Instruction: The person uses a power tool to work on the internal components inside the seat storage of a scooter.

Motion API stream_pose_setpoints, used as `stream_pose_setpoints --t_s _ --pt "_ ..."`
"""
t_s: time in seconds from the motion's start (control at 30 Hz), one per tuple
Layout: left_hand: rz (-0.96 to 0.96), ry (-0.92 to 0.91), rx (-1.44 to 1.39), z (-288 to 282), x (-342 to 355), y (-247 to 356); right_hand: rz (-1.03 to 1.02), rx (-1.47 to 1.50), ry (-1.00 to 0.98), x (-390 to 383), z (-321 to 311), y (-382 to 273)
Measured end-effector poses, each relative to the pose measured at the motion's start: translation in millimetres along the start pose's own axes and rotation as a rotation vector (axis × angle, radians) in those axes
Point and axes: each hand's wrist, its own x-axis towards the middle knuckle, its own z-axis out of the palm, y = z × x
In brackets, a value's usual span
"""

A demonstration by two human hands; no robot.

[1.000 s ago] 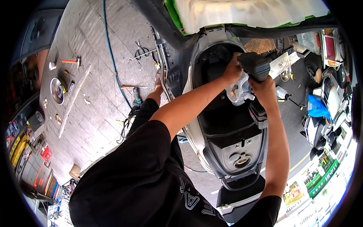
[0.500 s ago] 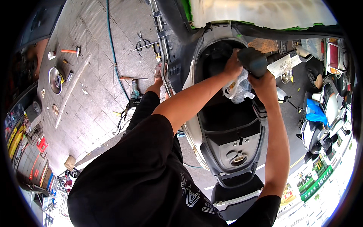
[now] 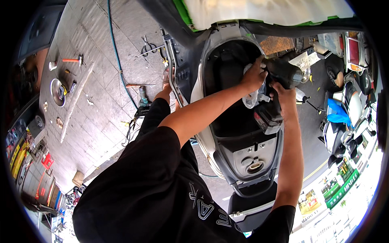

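My right hand [image 3: 285, 95] is wrapped round the grip of a dark cordless impact wrench [image 3: 288, 73], held over the right rim of a scooter's open storage well [image 3: 233, 121]. Its battery block points down toward me. At the tool's nose, my left hand [image 3: 254, 76] has its fingers closed; whatever they pinch there is hidden. A crumpled clear plastic bag [image 3: 250, 100] shows just under the left hand, above the dark well. I cannot tell whether the left hand touches it.
Scooter bodywork with a fuel cap [image 3: 255, 166] lies nearest me. On the paving at left are a teal cordless driver [image 3: 142, 97], a screwdriver [image 3: 139, 85], scissors [image 3: 148, 45], a hammer [image 3: 75, 60], a metal bowl [image 3: 56, 95] and a hose [image 3: 117, 52]. Parked scooters [image 3: 344, 117] stand at right.
The impact wrench has swung and moved to the right, so its grip and battery now show. Both hands have moved right with it. The bag now shows beneath the left hand.
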Motion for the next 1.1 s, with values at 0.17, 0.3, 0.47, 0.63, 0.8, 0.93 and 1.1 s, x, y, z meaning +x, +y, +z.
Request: stream_pose_setpoints --t_s 0.17,0.3,0.47,0.63,0.8,0.93,1.1 --pt "0.017 0.012 -0.042 -4.0 -2.2 11.6 -0.147 -0.204 -0.008 0.1 6.1 6.5" --pt "0.045 -0.011 -0.145 -2.3 6.3 -10.3 -0.109 -0.187 -0.010 -2.4 6.0 -4.1" --pt "-0.004 0.022 -0.256 -0.5 11.8 -29.2 -0.050 -0.151 -0.014 -0.3 6.0 -9.1" --pt "-0.019 0.036 -0.287 -8.1 12.0 -24.3 0.033 -0.098 -0.022 -6.0 12.0 -7.8" --pt "-0.320 0.011 -0.508 -14.5 10.7 -11.1 0.107 0.178 -0.034 -14.7 11.6 3.9" --pt "-0.214 -0.043 -0.276 -12.2 3.9 -21.9 0.231 0.505 -0.019 -16.4 11.0 33.9" --pt "-0.171 -0.092 -0.193 -18.1 -1.8 -29.3 0.288 0.727 -0.014 -24.9 23.8 48.5"
